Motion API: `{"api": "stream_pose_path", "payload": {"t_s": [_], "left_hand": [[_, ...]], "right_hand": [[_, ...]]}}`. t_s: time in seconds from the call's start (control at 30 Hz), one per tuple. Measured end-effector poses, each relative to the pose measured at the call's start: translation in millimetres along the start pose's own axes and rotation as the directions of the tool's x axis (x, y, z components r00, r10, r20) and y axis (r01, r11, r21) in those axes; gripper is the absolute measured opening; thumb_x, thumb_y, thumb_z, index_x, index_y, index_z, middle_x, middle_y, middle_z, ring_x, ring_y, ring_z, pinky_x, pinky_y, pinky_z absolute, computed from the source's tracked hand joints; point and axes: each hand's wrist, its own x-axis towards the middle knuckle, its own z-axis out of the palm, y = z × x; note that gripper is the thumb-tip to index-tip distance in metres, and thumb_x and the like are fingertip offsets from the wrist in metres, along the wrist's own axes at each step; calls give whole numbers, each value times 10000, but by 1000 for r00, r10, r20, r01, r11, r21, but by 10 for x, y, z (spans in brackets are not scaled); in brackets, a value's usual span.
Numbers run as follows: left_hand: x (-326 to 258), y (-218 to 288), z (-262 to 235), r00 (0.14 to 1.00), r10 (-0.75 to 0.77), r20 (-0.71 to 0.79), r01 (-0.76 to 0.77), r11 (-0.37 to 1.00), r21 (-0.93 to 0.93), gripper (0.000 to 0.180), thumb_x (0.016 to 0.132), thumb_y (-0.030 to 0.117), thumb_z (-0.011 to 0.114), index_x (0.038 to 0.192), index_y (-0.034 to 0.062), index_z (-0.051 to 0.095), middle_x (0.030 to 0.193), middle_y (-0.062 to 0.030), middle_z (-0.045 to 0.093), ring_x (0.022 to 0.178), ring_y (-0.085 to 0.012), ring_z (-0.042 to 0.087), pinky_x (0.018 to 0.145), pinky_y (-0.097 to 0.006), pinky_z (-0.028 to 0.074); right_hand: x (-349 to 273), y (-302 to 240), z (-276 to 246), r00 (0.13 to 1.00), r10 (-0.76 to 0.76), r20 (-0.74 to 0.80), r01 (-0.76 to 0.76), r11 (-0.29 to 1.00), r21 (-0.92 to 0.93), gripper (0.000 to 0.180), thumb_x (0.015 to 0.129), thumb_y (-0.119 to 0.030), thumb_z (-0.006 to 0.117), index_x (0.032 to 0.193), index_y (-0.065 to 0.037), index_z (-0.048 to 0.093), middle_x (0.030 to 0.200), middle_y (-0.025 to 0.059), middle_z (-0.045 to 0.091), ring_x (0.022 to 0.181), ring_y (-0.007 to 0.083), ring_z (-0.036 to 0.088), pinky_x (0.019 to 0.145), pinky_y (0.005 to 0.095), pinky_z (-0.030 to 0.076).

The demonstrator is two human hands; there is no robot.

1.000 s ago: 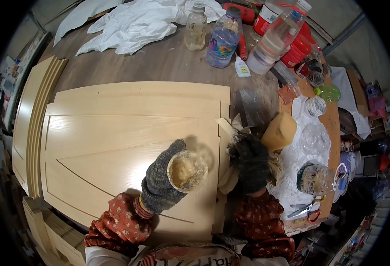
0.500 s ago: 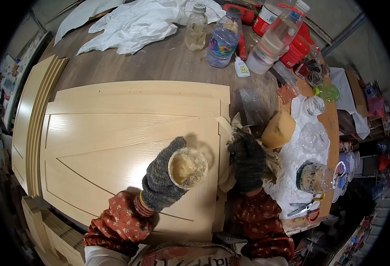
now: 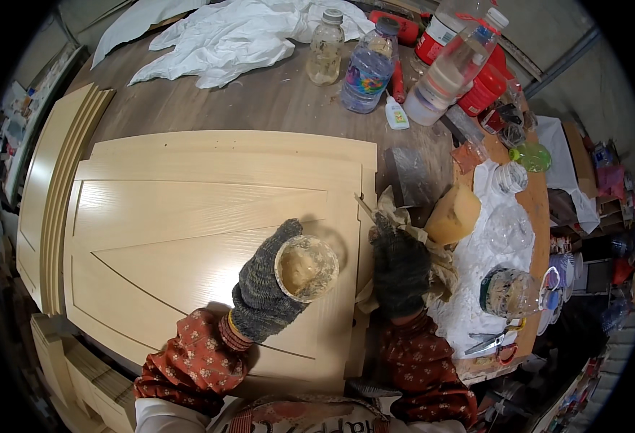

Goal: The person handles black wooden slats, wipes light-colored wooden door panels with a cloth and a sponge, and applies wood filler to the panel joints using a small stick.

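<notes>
My left hand [image 3: 263, 292], in a grey knitted glove, is wrapped around a small round cup [image 3: 306, 267] of pale putty, held over the light wooden door panel [image 3: 187, 216]. At the panel's right edge my right hand [image 3: 400, 263], in a dark glove, grips a crumpled beige rag [image 3: 397, 209] together with a thin stick that points up and left. Both sleeves are red with a floral print.
A yellowish sponge block [image 3: 453, 214] lies right of the rag. Bottles [image 3: 368, 66] and a red container [image 3: 480, 90] stand at the back, near a white cloth [image 3: 224, 36]. A jar [image 3: 509, 292] and scissors [image 3: 494, 339] rest on white plastic at right. Moulding strips [image 3: 50, 187] lie left.
My right hand has shifted slightly with the rag at the panel's edge. The left hand keeps the cup almost still.
</notes>
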Motion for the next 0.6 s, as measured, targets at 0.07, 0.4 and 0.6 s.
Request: {"api": "stream_pose_path", "payload": {"t_s": [0.07,0.4,0.6], "left_hand": [[2,7,-11,1000,-8,8,8,1000,-13,882,622,218,842,1317,-30,358,1225,-172,506,1035,-250,575,868,-333,498],[-16,-6,-1,1000,-23,14,24,999,-34,882,632,195,836,1326,-30,339,1211,-164,509,1015,-239,581,860,-323,504],[-5,-5,-2,1000,18,-6,-18,1000,13,880,628,211,840,1320,-30,352,1197,-163,518,1013,-241,583,857,-329,505]], "right_hand": [[-4,-30,29,995,-89,-52,83,991,-109,247,859,-138,545,1099,-111,596,917,111,617,804,290,601,675,383,488],[50,-67,0,997,-50,-59,50,999,1,344,806,-105,595,1150,-113,611,909,141,617,794,319,588,696,409,476],[63,-45,-1,991,-105,-83,92,985,-149,346,793,-107,609,1139,-108,618,915,125,616,804,306,585,696,397,474]]}}
